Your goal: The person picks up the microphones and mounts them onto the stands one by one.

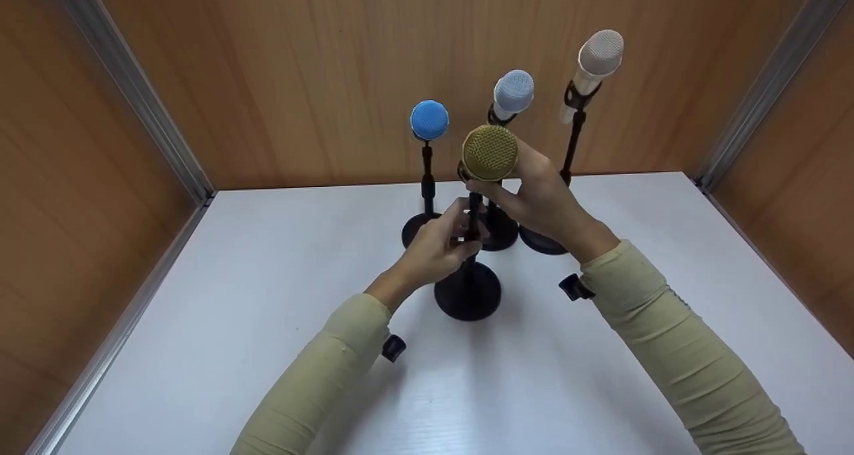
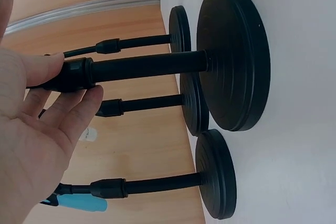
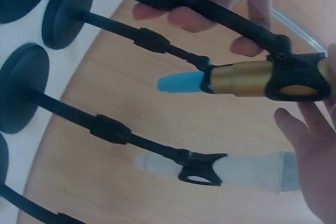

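A gold microphone (image 1: pixel 490 153) sits in a black clip (image 3: pixel 299 77) on a desk stand, whose round base (image 1: pixel 468 295) rests on the white table. My left hand (image 1: pixel 434 247) grips the stand's pole at its thick collar (image 2: pixel 77 74), thumb on one side and fingers on the other. Up at the microphone's head, my right hand (image 1: pixel 544 191) holds it between thumb and fingers. The right wrist view shows the gold body lying through the clip, with the right hand (image 3: pixel 317 156) at its head end.
Behind stand a blue microphone (image 1: pixel 429 120), a pale blue-white microphone (image 1: pixel 514 92) and a taller white microphone (image 1: pixel 600 53), each on a black round-based stand. Wooden panels (image 1: pixel 320 75) enclose the white table (image 1: pixel 267 275) at the back and sides, with metal strips in the corners.
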The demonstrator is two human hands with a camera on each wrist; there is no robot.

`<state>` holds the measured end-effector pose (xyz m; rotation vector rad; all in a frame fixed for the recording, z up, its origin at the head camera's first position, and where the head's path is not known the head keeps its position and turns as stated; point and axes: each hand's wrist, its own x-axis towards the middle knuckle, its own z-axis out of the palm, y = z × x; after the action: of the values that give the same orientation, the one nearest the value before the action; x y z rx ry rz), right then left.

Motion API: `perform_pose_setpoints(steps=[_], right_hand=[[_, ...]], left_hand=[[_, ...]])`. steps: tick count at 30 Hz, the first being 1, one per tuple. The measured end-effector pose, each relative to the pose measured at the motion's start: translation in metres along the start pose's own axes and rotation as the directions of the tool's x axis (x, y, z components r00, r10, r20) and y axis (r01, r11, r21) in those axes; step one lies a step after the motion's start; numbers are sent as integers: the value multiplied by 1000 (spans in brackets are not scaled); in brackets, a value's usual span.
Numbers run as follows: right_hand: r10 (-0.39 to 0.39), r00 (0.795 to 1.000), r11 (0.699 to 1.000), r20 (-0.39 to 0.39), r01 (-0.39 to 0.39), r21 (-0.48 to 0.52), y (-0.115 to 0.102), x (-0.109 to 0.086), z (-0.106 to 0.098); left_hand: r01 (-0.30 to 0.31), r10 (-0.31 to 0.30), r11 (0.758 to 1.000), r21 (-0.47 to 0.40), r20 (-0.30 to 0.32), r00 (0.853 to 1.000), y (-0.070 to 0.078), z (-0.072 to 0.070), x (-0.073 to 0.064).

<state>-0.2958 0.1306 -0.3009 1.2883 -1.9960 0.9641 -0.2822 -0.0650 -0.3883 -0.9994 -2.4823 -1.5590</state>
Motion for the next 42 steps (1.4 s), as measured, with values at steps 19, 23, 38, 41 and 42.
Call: perform_pose_setpoints(steps=[19,23,38,41,42], right_hand=[[-18,993,999,-118,24,48,-5,5,8],[9,993,998,-114,-1,64,4,-1,16],[97,993,993,-69,-91,79,4,-6,15],[122,992,988,-12,-121,91,-1,-5,10],[135,991,986,10,-135,99,-3,-5,7]], left_hand=[[-16,15,999,-28,-12,1000,-2,-3,3],[-12,12,1000,-19,-4,1000,-2,-3,2],[-3,3,1000,-13,7,1000,-2,-3,2],[-11,11,1000,-9,12,1000,-4,-4,1],[-15,16,1000,-6,12,1000,-4,-4,0]])
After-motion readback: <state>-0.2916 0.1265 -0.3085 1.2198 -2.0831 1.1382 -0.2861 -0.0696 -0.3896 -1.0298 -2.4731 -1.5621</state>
